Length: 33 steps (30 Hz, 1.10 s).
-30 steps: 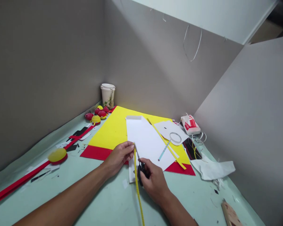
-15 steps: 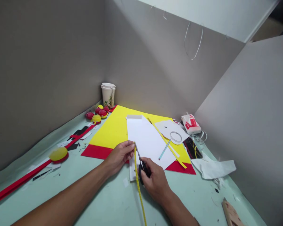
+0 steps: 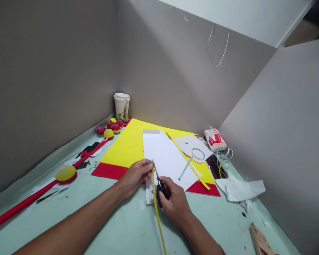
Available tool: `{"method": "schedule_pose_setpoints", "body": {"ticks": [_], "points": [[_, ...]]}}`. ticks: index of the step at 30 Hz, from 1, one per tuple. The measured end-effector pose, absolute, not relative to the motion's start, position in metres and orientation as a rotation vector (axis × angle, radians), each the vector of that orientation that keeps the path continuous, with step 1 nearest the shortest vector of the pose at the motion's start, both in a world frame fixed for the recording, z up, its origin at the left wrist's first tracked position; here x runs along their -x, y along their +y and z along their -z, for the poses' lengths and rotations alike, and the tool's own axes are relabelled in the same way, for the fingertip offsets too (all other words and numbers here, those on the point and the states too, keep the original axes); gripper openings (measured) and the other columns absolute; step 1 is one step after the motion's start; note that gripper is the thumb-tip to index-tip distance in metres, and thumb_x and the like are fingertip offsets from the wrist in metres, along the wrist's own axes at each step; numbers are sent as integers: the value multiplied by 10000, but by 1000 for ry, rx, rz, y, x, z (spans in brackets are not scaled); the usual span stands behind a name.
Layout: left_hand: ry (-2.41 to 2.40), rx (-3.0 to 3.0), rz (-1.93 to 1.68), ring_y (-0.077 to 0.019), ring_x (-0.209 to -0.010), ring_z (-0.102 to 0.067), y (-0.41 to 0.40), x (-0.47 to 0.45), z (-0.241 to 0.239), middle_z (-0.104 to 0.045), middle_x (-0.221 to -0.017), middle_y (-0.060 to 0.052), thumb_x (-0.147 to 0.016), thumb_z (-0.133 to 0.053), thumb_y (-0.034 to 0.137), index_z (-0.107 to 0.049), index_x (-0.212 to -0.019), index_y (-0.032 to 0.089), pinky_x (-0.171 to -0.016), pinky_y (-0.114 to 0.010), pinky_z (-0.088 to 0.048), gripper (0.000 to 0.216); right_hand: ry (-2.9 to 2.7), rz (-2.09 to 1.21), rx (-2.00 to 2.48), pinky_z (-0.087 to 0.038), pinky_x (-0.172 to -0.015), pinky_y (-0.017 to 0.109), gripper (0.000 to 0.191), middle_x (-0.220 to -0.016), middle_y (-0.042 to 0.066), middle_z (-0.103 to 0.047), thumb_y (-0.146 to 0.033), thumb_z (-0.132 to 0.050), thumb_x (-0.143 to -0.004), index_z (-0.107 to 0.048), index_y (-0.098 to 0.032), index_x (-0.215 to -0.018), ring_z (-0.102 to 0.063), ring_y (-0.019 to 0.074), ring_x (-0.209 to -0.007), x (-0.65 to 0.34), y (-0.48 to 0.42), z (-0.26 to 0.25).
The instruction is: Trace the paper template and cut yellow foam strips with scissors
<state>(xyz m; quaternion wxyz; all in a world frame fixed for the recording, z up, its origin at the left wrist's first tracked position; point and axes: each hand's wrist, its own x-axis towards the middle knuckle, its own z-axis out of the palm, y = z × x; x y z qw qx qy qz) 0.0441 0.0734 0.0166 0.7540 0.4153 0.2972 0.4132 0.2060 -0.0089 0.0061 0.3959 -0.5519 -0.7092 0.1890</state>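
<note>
My left hand [image 3: 138,177] is closed, its thumb and fingers pinching the upper end of a narrow yellow strip [image 3: 156,216]. The strip has fine marks or cuts along its length and hangs down toward the bottom edge. My right hand [image 3: 175,200] grips black-handled scissors [image 3: 162,189], fingers wrapped through the loops. Their blades point up and away, beside the strip's top end, close to my left fingertips; the tips look slightly apart. Beneath both hands lies a white sheet [image 3: 164,150] on a larger yellow sheet [image 3: 122,145], with a red sheet [image 3: 108,171] under that.
A pen [image 3: 185,169] and a clear ring [image 3: 198,154] lie at right, near a tissue pack [image 3: 215,139]. Red and yellow lantern shapes [image 3: 108,134] and a white bucket [image 3: 121,106] stand back left. A wooden piece [image 3: 259,241] lies front right. Grey walls enclose the table.
The scissor tips have opened slightly at the strip's end. My left fingertips and the top of the strip have shifted a little to the right.
</note>
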Motion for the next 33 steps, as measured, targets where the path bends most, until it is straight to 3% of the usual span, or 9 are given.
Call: {"method": "schedule_pose_setpoints", "body": {"ticks": [33], "points": [[641, -956, -862, -55, -504, -412, 74, -43, -16, -509, -609, 43, -781, -709, 312, -592, -762, 151, -497, -186, -307, 200, -1820, -445, 1393, -420, -592, 225, 381, -722, -9, -609, -150, -525, -725, -623, -174, -1092, -529, 141, -600, -207, -9, -8]]}}
